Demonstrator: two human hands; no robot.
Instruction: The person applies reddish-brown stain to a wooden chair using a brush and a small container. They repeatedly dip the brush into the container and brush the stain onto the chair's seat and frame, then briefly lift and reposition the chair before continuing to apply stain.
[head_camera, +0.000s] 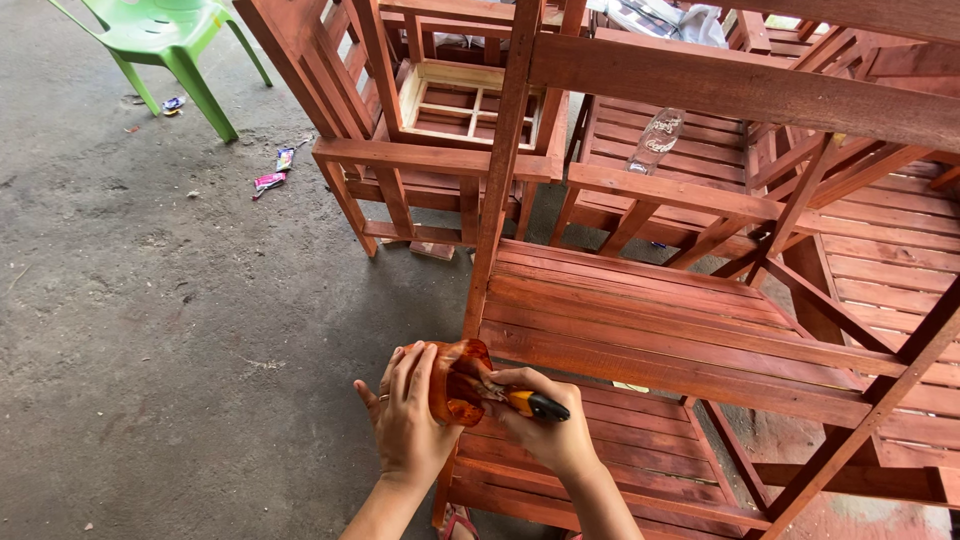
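I see my left hand (408, 418) wrapped around an orange-brown plastic cup (455, 385), with its fingers curled over the near side of it. The cup is tipped on its side and sits low in the middle of the view, just above the near left corner of the red-brown wooden shelf (640, 330). My right hand (545, 425) is closed on a brush with a yellow and black handle (533, 404). The brush end pokes into the cup, so I cannot see its tip. Both hands are close together, almost touching. A tall wooden post (500, 170) stands just beyond the cup. Farther away are more red-brown wooden racks (440, 160). A clear plastic bottle (655, 140) lies on a far rack to the right. A green plastic chair (165, 45) stands far off to the left on the grey floor (150, 330). Some small wrappers (275, 172) lie on the floor near it.
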